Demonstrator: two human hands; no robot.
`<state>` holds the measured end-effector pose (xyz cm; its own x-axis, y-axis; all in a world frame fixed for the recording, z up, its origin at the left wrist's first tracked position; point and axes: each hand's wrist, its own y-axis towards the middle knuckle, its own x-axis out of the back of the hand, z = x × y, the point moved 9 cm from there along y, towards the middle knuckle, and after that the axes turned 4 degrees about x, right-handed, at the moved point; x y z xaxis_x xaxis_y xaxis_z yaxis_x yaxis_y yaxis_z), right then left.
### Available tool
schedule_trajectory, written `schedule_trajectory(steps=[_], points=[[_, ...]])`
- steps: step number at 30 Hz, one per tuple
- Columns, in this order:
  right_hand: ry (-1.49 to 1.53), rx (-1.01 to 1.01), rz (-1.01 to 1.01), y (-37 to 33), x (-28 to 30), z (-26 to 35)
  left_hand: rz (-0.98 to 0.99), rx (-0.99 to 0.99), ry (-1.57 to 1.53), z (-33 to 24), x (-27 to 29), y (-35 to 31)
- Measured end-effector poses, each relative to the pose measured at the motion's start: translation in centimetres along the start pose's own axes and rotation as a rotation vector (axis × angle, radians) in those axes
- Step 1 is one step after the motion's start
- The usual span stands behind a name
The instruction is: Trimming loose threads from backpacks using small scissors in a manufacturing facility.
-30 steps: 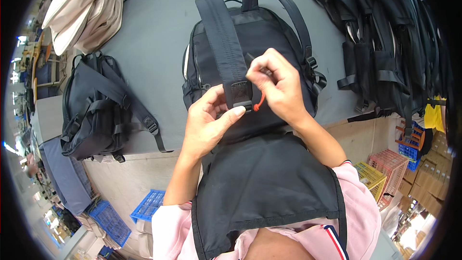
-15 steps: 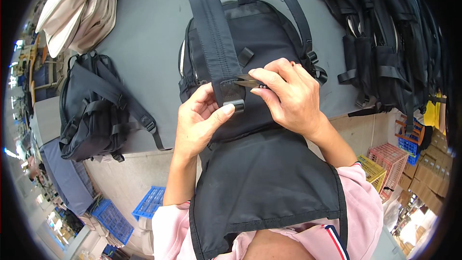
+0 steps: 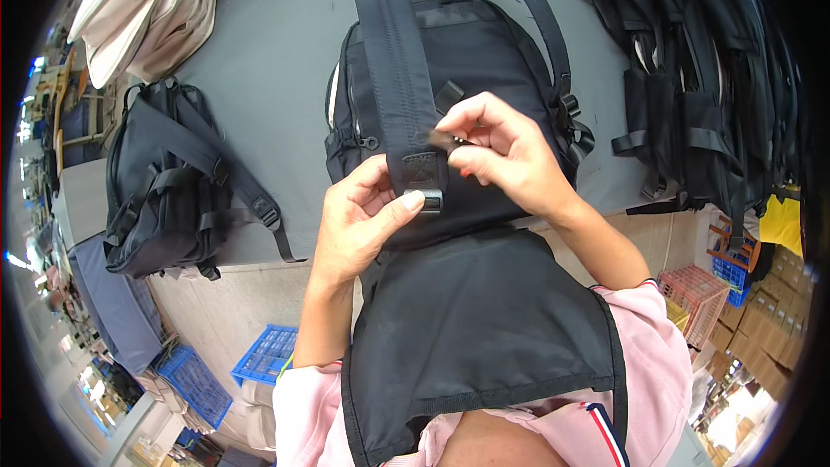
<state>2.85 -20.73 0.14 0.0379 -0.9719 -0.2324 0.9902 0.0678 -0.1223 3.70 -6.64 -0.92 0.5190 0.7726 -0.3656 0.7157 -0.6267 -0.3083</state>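
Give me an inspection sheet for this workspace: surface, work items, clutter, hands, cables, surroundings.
Surface: grey table.
Work items: black backpack lying with its shoulder strap on top; small tool, blurred.
Clutter: beige bag and black bag at left; pile of black bags at right.
Hands: left hand grips the strap's end by the buckle; right hand holds the tool near the strap's edge, contact unclear.
Cables: nothing seen.
Surroundings: blue crate, pink crate, cardboard boxes.
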Motion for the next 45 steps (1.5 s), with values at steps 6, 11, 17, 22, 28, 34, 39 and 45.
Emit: schedule_trajectory(steps=[6, 11, 17, 22, 28, 34, 39, 45], points=[[-0.473, 0.382, -0.144, -2.0, 0.9, 3.3, -0.037, -0.016, -0.087, 0.0, 0.6, -0.1], [-1.09, 0.735, -0.174, -3.6, -1.4, 6.0, -0.057, 0.014, -0.099, 0.0, 0.6, 0.0], [-1.086, 0.755, -0.187, -3.6, -1.5, 5.4, -0.052, 0.011, -0.09, 0.0, 0.3, 0.1], [-1.02, 0.685, -0.198, -3.4, -1.4, 4.8, -0.046, 0.036, -0.056, 0.2, -0.1, -0.1], [-1.115, 0.723, -0.2, -3.5, -1.9, 4.8, -0.056, 0.008, -0.028, -0.1, -0.1, 0.0], [-0.954, 0.707, -0.279, -3.7, -1.2, 4.4, -0.062, -0.002, -0.059, 0.0, -0.2, 0.1], [-0.989, 0.756, -0.289, -3.5, -1.0, 4.2, -0.102, 0.028, -0.023, 0.4, 0.4, 0.2], [-1.021, 0.657, -0.227, -2.3, -1.0, 3.3, -0.128, 0.025, -0.031, 0.4, 0.6, 0.4]])
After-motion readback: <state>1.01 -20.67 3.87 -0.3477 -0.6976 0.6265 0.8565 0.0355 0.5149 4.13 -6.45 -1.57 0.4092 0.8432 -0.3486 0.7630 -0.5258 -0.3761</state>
